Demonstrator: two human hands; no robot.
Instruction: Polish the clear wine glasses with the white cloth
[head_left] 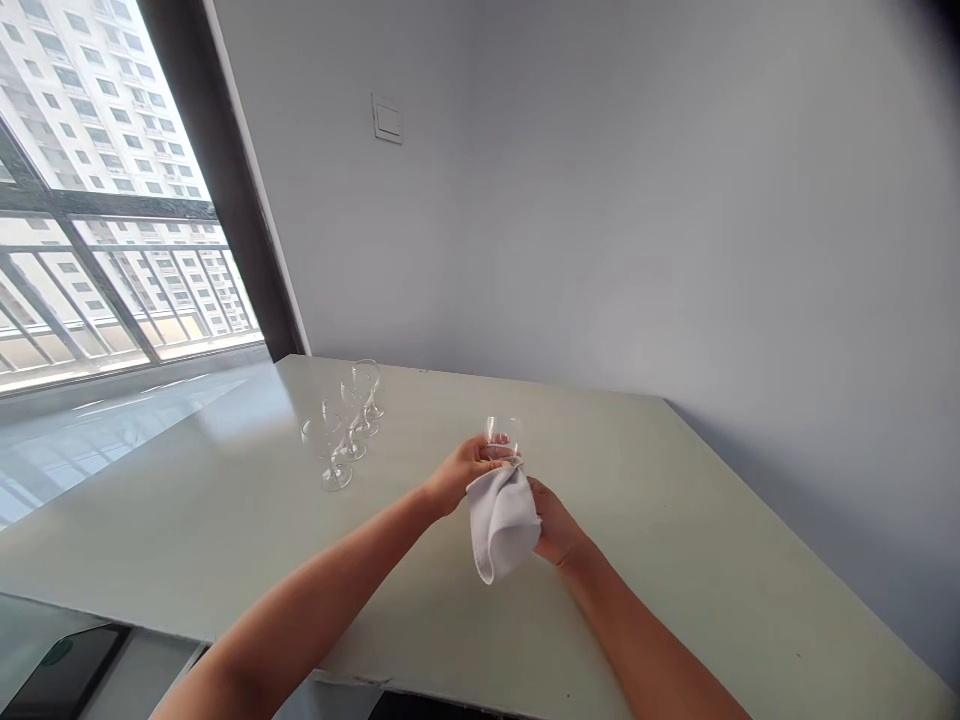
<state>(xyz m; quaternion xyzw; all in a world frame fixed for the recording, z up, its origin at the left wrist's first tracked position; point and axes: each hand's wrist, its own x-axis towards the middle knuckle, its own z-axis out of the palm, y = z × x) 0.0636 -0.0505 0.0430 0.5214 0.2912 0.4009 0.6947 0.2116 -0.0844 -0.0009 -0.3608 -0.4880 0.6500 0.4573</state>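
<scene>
Taking the held glass as the centre of the clock, a window (105, 180) fills ten o'clock, with a railing and pale buildings beyond it. At nine o'clock, well apart from the hands, a row of stemmed glasses (346, 440) stands upright on the pale table (225, 520). A wall switch (388, 119) sits at eleven. The left forearm comes in from between seven and eight o'clock, reaching forward, and the left hand (459, 475) curls its fingers around the lower part of the bowl of the held glass (504, 430), some of them showing through it. That glass is in front of the person, rim towards twelve, its lower part hidden by the white cloth (504, 525), which hangs in loose folds towards six. The right forearm slants in from five o'clock, wrist turned inward, and the right hand (553, 522) grips the cloth just below the bowl, its fingers mostly covered; whether they also pinch the stem I cannot tell. Bare wall (750, 200) spans one to three o'clock.
</scene>
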